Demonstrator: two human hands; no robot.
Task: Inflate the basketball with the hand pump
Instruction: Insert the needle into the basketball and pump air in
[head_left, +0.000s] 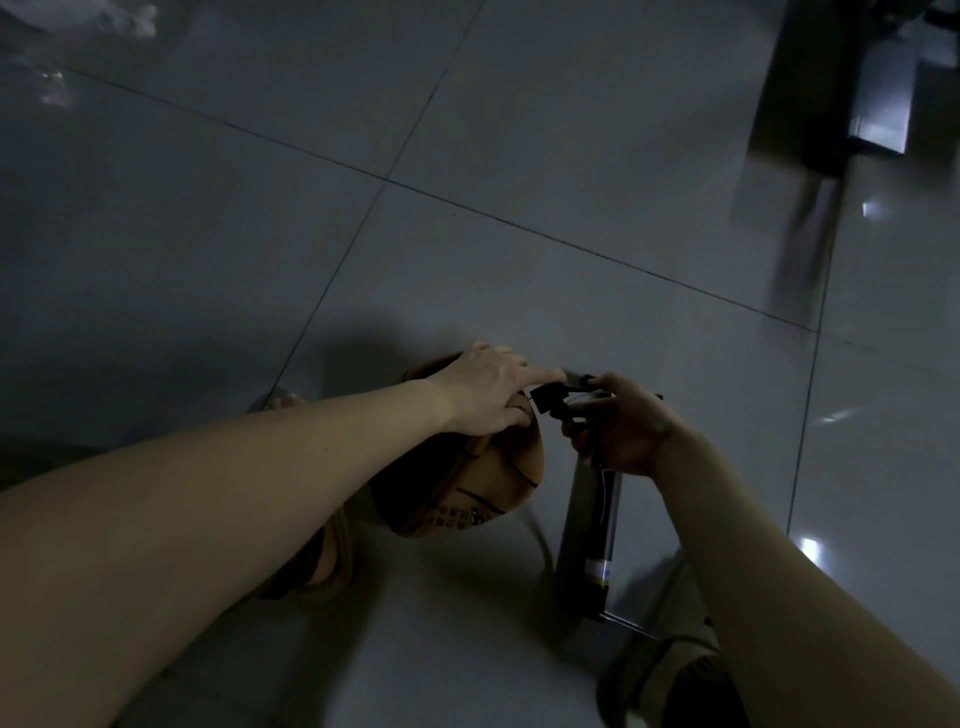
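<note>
View looking down at a glossy grey tiled floor (467, 156) in dim light, with dark grout lines crossing it on a slant. Most of the floor ahead and to the left lies open. An orange basketball (483, 483) sits on the floor low in the middle of the frame, with its shadow spreading behind it. The left hand (483, 395) rests on top of the ball, forefinger and thumb reaching to either side of a small black fitting (548, 399) at the ball's right edge; whether they pinch it cannot be told. Just right of the ball, a dark hand pump (592, 525) stands tilted on its flat foot. The right hand (623, 428) wraps its curled fingers around the pump's upper end, close to the fitting. A narrow strip of floor separates the ball from the pump's barrel. A sandalled foot (327, 561) sits below and left of the ball, partly hidden by the left forearm. A second foot (670, 680) is planted beside the pump's base at the bottom edge. In the top right corner, well apart, stands a piece of dark furniture (857, 104), blurred. A pale, blurred shape (104, 21) lies at the top left edge.
</note>
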